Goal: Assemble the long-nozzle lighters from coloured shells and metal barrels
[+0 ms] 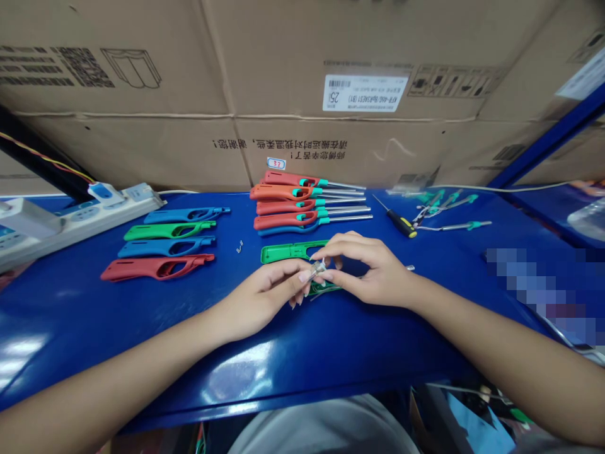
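Between thumb and fingers, my left hand point(262, 290) holds a small clear lighter fuel tank point(316, 270) with a pale fitting at its end. My right hand point(373, 268) is closed at that end, its thumb and fingertips pinching the fitting. Behind the hands lies an open green lighter shell half point(278, 253), hollow side up. Another green piece point(326, 287) with thin wires shows partly below the fingers. A metal tube tip sticks out past the right wrist. Several small metal bits point(239, 246) lie left of the green shell.
Gas lighters with red handles point(283, 207) and metal tubes are stacked at the back. Coloured lighter handles point(155, 268) line the left, near a white power strip point(85, 221). A screwdriver point(401, 222) and wired tube parts point(454, 226) lie right. Cardboard boxes point(283, 75) wall the back.
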Action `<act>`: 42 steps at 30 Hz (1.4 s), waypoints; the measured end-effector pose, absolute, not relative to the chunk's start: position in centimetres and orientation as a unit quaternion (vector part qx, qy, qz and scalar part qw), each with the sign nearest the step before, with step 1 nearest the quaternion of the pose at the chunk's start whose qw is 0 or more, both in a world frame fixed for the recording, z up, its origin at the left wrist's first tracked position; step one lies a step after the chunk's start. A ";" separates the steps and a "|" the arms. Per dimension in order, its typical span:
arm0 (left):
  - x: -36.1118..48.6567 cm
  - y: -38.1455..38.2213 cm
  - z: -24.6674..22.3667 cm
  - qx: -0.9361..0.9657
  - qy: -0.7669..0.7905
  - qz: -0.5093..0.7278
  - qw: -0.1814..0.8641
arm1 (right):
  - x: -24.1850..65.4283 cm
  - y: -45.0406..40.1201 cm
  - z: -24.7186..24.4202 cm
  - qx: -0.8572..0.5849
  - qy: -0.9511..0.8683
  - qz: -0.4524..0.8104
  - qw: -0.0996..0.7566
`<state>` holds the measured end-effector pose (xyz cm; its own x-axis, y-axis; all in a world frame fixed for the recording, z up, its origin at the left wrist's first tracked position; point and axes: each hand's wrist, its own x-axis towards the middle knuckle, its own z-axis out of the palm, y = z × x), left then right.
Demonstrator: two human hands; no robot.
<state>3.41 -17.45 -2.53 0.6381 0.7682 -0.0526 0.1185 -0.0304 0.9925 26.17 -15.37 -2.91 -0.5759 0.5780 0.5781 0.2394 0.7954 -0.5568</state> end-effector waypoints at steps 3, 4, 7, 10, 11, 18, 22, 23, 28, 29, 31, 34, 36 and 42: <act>3.4 -17.4 -2.5 0.668 0.336 0.265 0.610 | 26.2 -15.3 -3.0 -0.240 -0.865 0.207 0.389; 3.4 -17.4 -2.5 0.668 0.336 0.265 0.609 | 26.2 -15.3 -3.0 -0.241 -0.865 0.205 0.388; 3.4 -17.4 -2.5 0.669 0.336 0.267 0.607 | 26.3 -15.3 -3.0 -0.243 -0.867 0.204 0.385; 3.4 -17.4 -2.4 0.670 0.336 0.267 0.605 | 26.3 -15.3 -3.1 -0.241 -0.867 0.209 0.382; 3.4 -17.4 -2.4 0.670 0.336 0.267 0.605 | 26.3 -15.2 -3.1 -0.241 -0.867 0.211 0.382; 3.4 -17.6 -2.2 0.674 0.320 0.277 0.605 | 26.4 -15.3 -2.6 -0.211 -0.853 0.249 0.408; 3.4 -17.6 -2.1 0.673 0.316 0.277 0.608 | 26.5 -15.4 -2.3 -0.202 -0.852 0.267 0.403; 3.5 -17.6 -2.1 0.673 0.316 0.276 0.609 | 26.5 -15.4 -2.3 -0.200 -0.852 0.269 0.401; 3.5 -17.7 -2.0 0.676 0.316 0.274 0.607 | 26.5 -15.3 -2.4 -0.197 -0.852 0.271 0.403; 3.5 -17.7 -2.0 0.676 0.317 0.274 0.606 | 26.5 -15.3 -2.4 -0.199 -0.851 0.272 0.403; 3.5 -17.7 -1.9 0.675 0.319 0.273 0.606 | 26.5 -15.3 -2.3 -0.201 -0.850 0.273 0.402; 3.6 -17.8 -1.7 0.676 0.322 0.273 0.604 | 26.5 -15.4 -2.3 -0.201 -0.851 0.272 0.402; 3.6 -17.8 -1.7 0.676 0.325 0.272 0.603 | 26.4 -15.4 -2.2 -0.200 -0.850 0.274 0.403; 3.5 -17.6 -1.8 0.673 0.331 0.273 0.603 | 26.5 -15.1 -2.5 -0.202 -0.852 0.273 0.399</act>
<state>3.51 -17.63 -1.82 0.6326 0.7738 -0.0320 0.1162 -0.0540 0.9918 26.49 -15.10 -2.54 -0.5995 0.5620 0.5699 0.1263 0.7696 -0.6259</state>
